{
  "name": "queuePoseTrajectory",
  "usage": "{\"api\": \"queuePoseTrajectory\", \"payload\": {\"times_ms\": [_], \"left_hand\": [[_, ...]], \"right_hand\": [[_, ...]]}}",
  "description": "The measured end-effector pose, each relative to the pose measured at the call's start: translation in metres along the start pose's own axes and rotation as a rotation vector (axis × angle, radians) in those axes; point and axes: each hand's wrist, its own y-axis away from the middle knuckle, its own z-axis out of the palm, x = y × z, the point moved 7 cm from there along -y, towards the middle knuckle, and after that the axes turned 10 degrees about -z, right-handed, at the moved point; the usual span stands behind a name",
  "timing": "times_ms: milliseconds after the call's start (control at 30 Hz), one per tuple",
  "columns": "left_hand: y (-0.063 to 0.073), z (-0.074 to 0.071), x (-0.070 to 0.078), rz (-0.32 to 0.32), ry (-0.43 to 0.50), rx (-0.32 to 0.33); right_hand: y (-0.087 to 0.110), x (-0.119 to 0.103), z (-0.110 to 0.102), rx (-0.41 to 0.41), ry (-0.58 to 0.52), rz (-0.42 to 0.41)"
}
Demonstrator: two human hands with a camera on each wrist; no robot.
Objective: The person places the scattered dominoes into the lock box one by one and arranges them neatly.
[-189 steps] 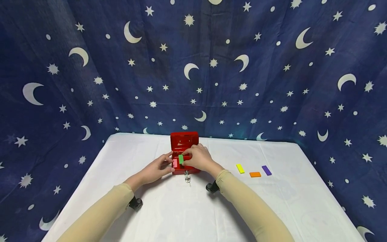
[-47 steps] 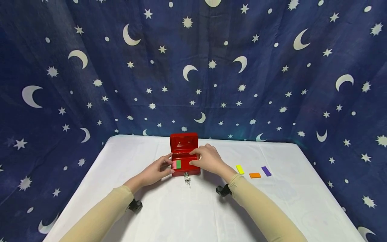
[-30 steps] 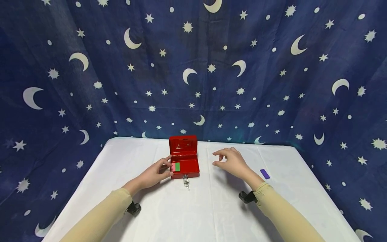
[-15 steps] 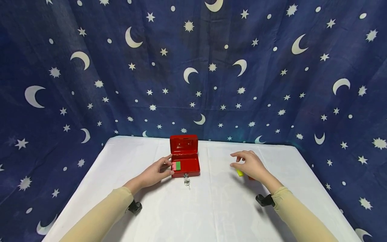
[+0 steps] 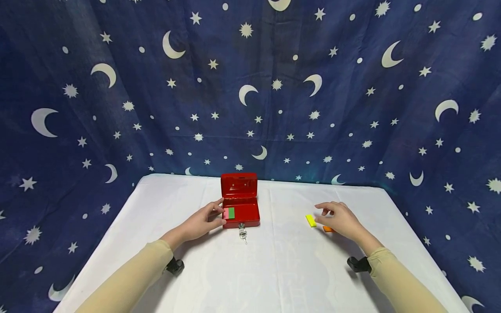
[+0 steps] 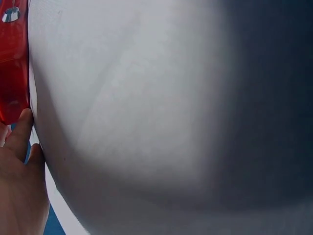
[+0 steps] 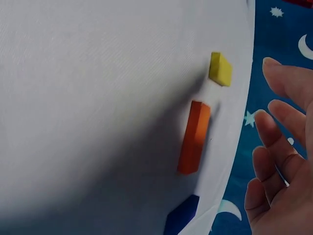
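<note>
A small red cash box stands with its lid raised. A pink block and a green block lie side by side at its inner left. My left hand holds the box's left side, thumb at the front corner and a finger toward the back. My right hand holds nothing and hovers over the orange block, its fingers apart and slightly bent. Near my right fingertips lies a yellow block. The purple block shows only in the right wrist view; the hand covers it in the head view.
Keys hang from the lock at the box's front. A white cloth covers the table. A dark blue curtain with moons and stars rises behind the table and along both sides.
The green block has come to lie beside the pink one in the box. My right hand has left the box and moved right, over the loose blocks. My left hand has stayed at the box.
</note>
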Motion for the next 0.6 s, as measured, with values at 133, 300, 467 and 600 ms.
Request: {"api": "queuePoseTrajectory", "payload": {"times_ms": [133, 300, 467, 600], "left_hand": [[0.002, -0.001, 0.002, 0.029, 0.011, -0.006], [0.002, 0.000, 0.002, 0.037, 0.017, -0.007], [0.001, 0.000, 0.001, 0.030, 0.016, -0.005], [0.002, -0.001, 0.003, 0.038, 0.021, -0.002]], "right_hand": [[0.000, 0.004, 0.003, -0.035, -0.014, 0.014], [-0.001, 0.006, 0.006, -0.080, 0.026, -0.003], [-0.003, 0.008, 0.009, -0.109, 0.057, -0.027], [-0.007, 0.010, 0.011, -0.127, 0.032, -0.032]]}}
